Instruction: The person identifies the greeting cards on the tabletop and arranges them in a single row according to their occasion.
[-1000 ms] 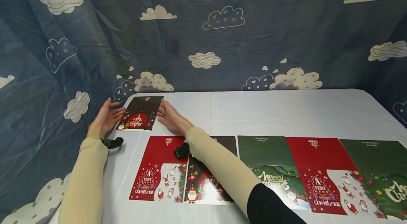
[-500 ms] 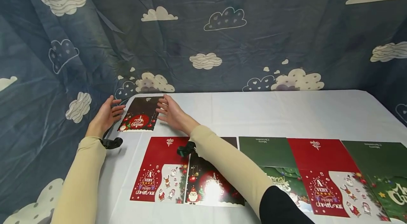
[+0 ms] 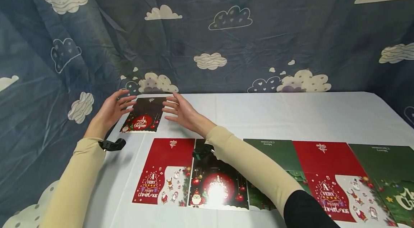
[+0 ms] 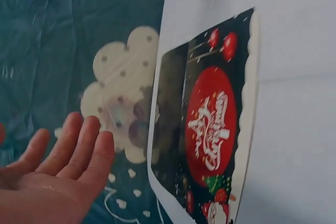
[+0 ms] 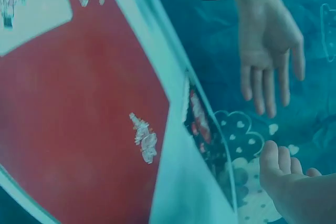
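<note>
A dark Christmas card (image 3: 141,114) with a red circle lies at the far left corner of the white table. My left hand (image 3: 113,110) is held at the card's left side, fingers extended and overlapping its edge in the head view. On the other side, my right hand (image 3: 185,113) hovers by the card's right edge, palm turned inward and fingers loosely spread. Neither hand holds anything. In the left wrist view the left palm (image 4: 58,182) appears apart from the card. The right wrist view has both palms facing each other beyond the card (image 5: 202,124).
In a row along the near side lie a red card (image 3: 173,152), a dark card (image 3: 207,177), a green card (image 3: 266,154), another red card (image 3: 326,158) and another green card (image 3: 381,159). My right forearm (image 3: 255,167) crosses above the row. A cloud-print curtain (image 3: 181,41) hangs behind the table.
My right hand has shifted right and its fingers have spread. The left hand has moved slightly up and to the right. The dark card between them stays in place.
</note>
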Available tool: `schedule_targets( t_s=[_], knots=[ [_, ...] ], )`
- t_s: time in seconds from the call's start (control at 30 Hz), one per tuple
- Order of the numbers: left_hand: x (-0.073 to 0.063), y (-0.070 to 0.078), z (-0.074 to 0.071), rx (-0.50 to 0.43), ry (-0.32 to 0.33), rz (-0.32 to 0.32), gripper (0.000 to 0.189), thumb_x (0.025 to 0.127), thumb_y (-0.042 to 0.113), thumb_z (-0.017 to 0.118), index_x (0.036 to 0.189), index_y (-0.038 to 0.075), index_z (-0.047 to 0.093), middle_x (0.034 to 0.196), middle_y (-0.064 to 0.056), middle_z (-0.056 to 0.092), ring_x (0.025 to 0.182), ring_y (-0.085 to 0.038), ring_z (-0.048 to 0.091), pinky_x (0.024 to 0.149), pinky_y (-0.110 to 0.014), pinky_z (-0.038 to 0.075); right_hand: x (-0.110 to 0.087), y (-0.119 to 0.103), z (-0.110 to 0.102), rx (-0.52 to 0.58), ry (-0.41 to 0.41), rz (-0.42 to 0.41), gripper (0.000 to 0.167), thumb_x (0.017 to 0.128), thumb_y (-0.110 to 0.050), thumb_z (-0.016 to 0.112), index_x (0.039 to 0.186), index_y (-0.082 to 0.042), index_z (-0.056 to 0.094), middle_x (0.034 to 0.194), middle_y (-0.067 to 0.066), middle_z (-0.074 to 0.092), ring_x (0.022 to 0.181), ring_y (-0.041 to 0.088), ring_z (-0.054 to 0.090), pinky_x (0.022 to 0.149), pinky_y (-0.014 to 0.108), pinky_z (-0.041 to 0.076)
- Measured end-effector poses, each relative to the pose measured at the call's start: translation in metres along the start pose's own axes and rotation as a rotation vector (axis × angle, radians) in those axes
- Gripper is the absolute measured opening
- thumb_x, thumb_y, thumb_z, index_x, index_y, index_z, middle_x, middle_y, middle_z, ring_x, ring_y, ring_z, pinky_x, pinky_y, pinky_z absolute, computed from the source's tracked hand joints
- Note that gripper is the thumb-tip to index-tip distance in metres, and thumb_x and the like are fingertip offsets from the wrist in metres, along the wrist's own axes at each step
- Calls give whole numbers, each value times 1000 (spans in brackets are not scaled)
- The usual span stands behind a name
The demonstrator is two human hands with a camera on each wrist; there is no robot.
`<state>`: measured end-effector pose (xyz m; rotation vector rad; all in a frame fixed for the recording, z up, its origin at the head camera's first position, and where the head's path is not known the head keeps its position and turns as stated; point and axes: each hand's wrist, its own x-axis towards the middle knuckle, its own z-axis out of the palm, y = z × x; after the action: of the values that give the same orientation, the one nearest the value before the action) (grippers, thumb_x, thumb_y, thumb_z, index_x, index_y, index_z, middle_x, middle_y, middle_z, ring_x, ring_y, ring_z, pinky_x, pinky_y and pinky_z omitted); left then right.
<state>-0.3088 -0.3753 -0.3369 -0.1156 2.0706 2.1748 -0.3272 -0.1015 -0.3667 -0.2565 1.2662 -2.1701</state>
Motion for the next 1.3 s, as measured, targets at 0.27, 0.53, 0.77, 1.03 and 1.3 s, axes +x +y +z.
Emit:
schedule_targets(
  t_s=[0.27, 0.53, 0.77, 1.03, 1.3],
  knots=[
    [-12, 1, 24, 125, -40, -31, 70, 106, 45, 34, 157, 9, 4, 150, -20, 35, 124, -23, 49, 113, -47, 28, -28, -25, -4, -61, -96, -16, 61, 106, -46, 32, 153, -7, 31, 152, 13, 41, 136, 32, 42, 109, 46, 38],
    [-28, -10, 54, 70, -88, -14, 65, 107, 35, 37, 154, 2, 7, 151, -26, 31, 114, -17, 58, 101, -35, 45, -64, -42, -25, -181, -166, -26, 60, 106, -46, 31, 152, -7, 31, 151, 13, 41, 136, 33, 42, 108, 47, 38],
    [-47, -22, 75, 91, -158, 8, 49, 107, 30, 41, 143, -2, 28, 134, -18, 53, 112, -22, 61, 93, -33, 51, -102, -53, -49, -291, -139, -5, 56, 107, -41, 33, 150, -6, 34, 149, 13, 43, 133, 36, 44, 106, 48, 40],
    [-69, -31, 105, 158, -258, -1, 37, 106, 26, 41, 135, 4, 41, 137, -23, 51, 117, -29, 58, 95, -38, 49, -149, -55, -75, -315, -116, 9, 53, 109, -36, 29, 150, -2, 34, 152, 16, 39, 133, 39, 43, 106, 47, 41],
    [-92, -49, 133, 184, -317, -53, 39, 105, 20, 43, 138, -1, 41, 133, -28, 52, 115, -37, 59, 92, -37, 51, -190, -55, -92, -344, -120, 51, 58, 109, -40, 26, 151, -1, 30, 155, 18, 33, 131, 36, 46, 105, 47, 41]
  ],
)
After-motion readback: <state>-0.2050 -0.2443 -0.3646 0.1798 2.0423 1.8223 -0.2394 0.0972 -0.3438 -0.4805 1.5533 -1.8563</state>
